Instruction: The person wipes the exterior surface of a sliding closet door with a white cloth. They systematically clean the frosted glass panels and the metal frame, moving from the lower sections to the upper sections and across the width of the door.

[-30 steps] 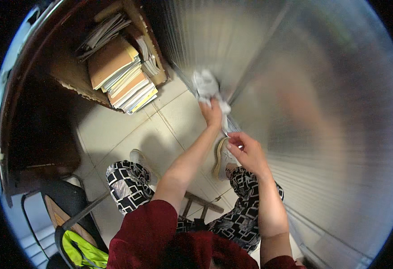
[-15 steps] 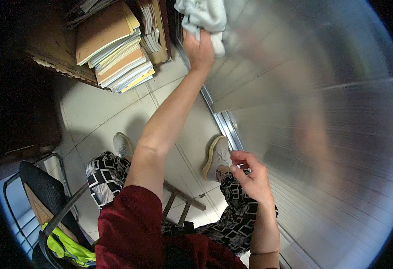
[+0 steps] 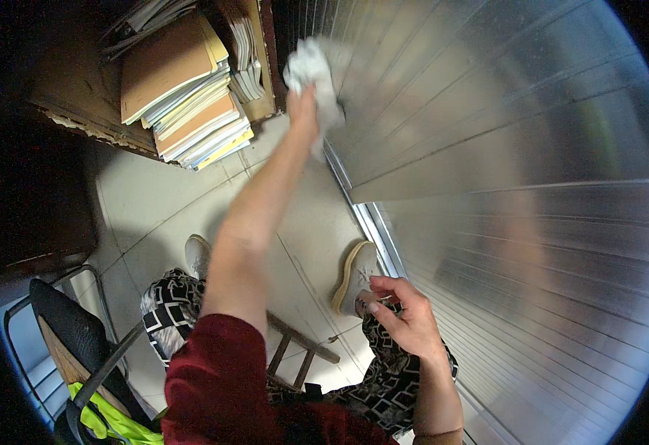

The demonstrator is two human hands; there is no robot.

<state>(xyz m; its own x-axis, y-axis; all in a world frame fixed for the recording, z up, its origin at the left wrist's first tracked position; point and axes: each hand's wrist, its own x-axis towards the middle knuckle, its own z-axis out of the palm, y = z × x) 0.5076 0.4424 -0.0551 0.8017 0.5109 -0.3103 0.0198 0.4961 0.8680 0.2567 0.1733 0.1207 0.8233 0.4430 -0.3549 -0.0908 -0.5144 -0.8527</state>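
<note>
A white cloth (image 3: 311,68), blurred at its edges, is bunched in my left hand (image 3: 303,117). That arm is stretched far forward, and the cloth lies against or close beside the grey ribbed panel (image 3: 428,119); I cannot tell whether they touch. My right hand (image 3: 407,317) hangs low over my right knee, near the metal track (image 3: 372,226) at the panel's foot. Its fingers are loosely bent, with the thumb apart from them and nothing between.
Stacked booklets (image 3: 183,96) fill a wooden shelf (image 3: 102,137) with a chipped edge, left of the cloth. My shoes (image 3: 361,274) stand on pale floor tiles (image 3: 169,174). A wooden rung frame (image 3: 302,345) is between my legs. A chair (image 3: 65,319) with a yellow-green garment (image 3: 109,419) stands at left.
My left hand has drawn the cloth nearer and slightly to the left along the panel. My right hand sits a little lower in the picture, its fingers still loosely bent.
</note>
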